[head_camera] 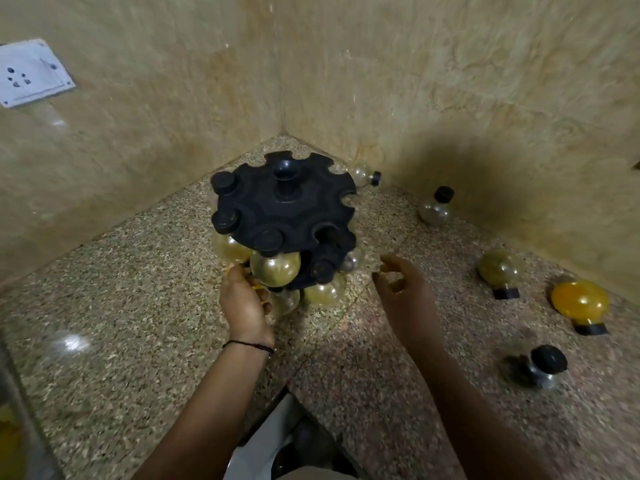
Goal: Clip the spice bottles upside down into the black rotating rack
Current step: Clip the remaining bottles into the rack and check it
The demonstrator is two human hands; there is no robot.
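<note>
The fingers of our left hand curl in under the black rotating rack, against a clear bottle on its lower tier; we cannot tell whether they grip it. The fingers of our right hand, just right of the rack, are loosely curled and blurred, with nothing in them. The rack stands on the speckled stone table in the wall corner. Black caps poke up through its top slots, and an olive-filled bottle hangs upside down at its front edge. Loose bottles lie right of the rack: an empty bottle on its side behind it, an upright clear bottle, a greenish bottle, a yellow bottle and a dark bottle. A wall socket sits far left of the rack.
</note>
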